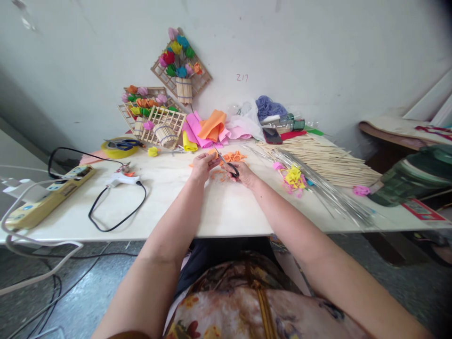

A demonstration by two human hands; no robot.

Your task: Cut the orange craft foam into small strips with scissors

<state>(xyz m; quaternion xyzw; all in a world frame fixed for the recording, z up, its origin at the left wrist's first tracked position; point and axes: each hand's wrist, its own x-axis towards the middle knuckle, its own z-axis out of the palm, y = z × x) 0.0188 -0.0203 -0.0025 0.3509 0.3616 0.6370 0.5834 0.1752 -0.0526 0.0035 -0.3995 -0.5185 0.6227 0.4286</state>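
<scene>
My right hand [241,174] is closed round the dark handles of a pair of scissors [232,170], whose blades point up and to the left. Close beside it, my left hand [205,165] pinches a small piece of orange crepe paper [213,153] near the blade tips. Whether the blades touch the paper is too small to tell. Cut orange scraps [233,157] lie in a loose pile on the white table [176,207] just beyond and between the hands.
Rolled crepe paper [213,126] and flower panels [181,66] stand behind. Bamboo sticks [321,157], wires [318,188], yellow scraps [294,177] and a green bottle [406,176] are on the right. At left are a power strip [52,195], a glue gun [123,179], tape [118,149] and a phone [271,136] further right.
</scene>
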